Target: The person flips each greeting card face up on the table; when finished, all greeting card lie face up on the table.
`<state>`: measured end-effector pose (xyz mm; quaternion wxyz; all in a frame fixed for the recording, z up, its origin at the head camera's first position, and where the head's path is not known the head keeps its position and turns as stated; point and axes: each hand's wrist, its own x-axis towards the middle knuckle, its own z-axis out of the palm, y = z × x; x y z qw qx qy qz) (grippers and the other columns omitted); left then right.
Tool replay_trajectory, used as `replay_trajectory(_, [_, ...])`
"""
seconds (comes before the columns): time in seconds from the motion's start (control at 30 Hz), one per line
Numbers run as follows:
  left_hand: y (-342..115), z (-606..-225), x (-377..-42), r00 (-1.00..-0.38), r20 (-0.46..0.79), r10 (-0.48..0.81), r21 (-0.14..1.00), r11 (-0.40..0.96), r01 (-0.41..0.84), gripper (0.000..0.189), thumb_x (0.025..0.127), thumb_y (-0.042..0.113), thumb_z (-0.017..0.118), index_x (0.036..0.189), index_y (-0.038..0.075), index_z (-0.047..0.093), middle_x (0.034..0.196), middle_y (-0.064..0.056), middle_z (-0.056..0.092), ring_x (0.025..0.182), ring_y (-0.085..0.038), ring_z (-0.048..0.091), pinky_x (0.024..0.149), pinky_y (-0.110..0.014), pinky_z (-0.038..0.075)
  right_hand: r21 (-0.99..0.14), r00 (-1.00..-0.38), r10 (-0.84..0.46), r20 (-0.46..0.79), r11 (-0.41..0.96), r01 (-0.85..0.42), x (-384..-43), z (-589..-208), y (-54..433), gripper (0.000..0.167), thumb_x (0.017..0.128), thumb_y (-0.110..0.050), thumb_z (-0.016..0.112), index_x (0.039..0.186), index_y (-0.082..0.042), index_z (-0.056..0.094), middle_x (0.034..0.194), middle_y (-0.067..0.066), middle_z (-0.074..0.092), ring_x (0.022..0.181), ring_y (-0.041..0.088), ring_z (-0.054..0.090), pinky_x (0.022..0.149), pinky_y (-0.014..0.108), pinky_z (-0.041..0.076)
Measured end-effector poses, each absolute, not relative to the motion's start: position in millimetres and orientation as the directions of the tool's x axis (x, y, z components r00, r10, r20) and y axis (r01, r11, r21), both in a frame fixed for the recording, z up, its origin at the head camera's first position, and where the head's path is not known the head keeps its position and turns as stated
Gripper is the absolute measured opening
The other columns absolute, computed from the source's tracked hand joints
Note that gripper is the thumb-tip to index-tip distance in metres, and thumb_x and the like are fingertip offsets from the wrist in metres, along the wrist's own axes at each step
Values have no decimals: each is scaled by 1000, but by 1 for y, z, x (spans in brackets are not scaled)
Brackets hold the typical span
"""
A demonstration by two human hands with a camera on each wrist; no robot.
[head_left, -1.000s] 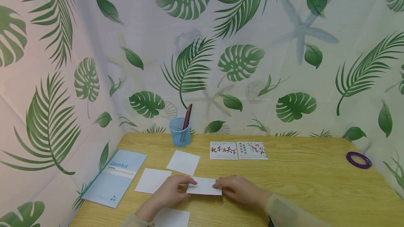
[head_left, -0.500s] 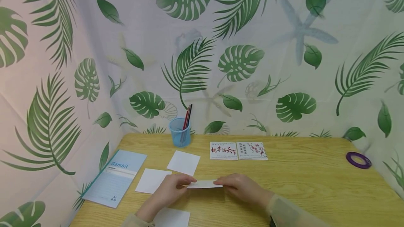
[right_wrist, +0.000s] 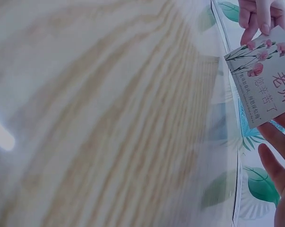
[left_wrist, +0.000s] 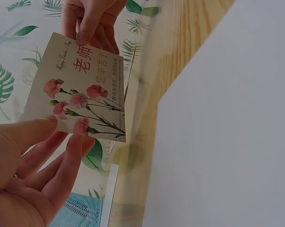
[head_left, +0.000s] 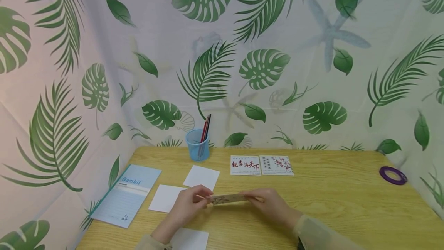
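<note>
Both hands hold one greeting card (head_left: 228, 199) above the table, tilted up on its edge. In the left wrist view the face of the card (left_wrist: 92, 94) shows pink carnations and red and dark Chinese characters. My left hand (head_left: 190, 203) pinches one end between thumb and fingers. The opposite end is pinched by my right hand (head_left: 272, 205). Beneath and beside the left hand lie blank white cards: one left of it (head_left: 164, 198), one behind it (head_left: 201, 176) and one near the front (head_left: 190, 239), partly covered by the forearm.
Two printed cards, a red-lettered card (head_left: 245, 165) and a blossom card (head_left: 276, 165), lie side by side at the back. A blue mesh pen cup (head_left: 197, 146) stands left of them. A notebook (head_left: 128, 196) lies far left, a purple tape ring (head_left: 393, 175) far right.
The card has been lifted and tipped from its white side through nearly edge-on, so its printed face now turns toward the head camera. Both hands have kept their hold and turned with it.
</note>
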<state>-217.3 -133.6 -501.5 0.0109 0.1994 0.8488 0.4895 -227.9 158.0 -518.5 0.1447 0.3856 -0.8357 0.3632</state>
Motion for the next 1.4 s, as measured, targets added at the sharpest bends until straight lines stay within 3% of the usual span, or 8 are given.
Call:
replay_trajectory(0.3, [-128, -500, -219, -961, 145, 234, 913, 344, 222, 7, 90, 9, 71, 93, 4, 67, 92, -13, 72, 79, -32, 74, 64, -23, 60, -672, -815, -387, 431, 465, -576, -225, -516, 157, 19, 89, -4, 69, 107, -4, 75, 104, 9, 76, 91, 9, 72, 75, 22, 60])
replay_trajectory(0.63, [-118, -491, -219, -989, 106, 105, 960, 248, 129, 9, 89, 4, 71, 94, -2, 68, 92, -17, 73, 78, -24, 75, 67, -27, 62, -896, -938, -220, 269, 302, -327, -224, -511, 152, 16, 92, -7, 67, 106, -3, 74, 102, 14, 75, 82, 9, 72, 72, 22, 60])
replay_trajectory(0.93, [-112, -492, -220, -996, 59, 69, 987, 148, 69, 13, 88, 1, 71, 98, -6, 67, 92, -18, 72, 78, -25, 75, 67, -32, 62, -935, -961, -141, 238, 236, -266, -222, -510, 150, 21, 90, -4, 69, 110, 3, 71, 93, 21, 75, 69, 14, 71, 62, 28, 61])
replay_trajectory(1.4, [-105, -493, -219, -999, 35, 38, 990, 139, 40, 20, 86, 0, 73, 105, -4, 68, 99, -18, 72, 82, -18, 72, 70, -31, 62, -951, -977, -49, 207, 224, -212, -218, -509, 146, 24, 89, -1, 69, 113, 0, 70, 81, 16, 74, 60, 13, 67, 55, 33, 60])
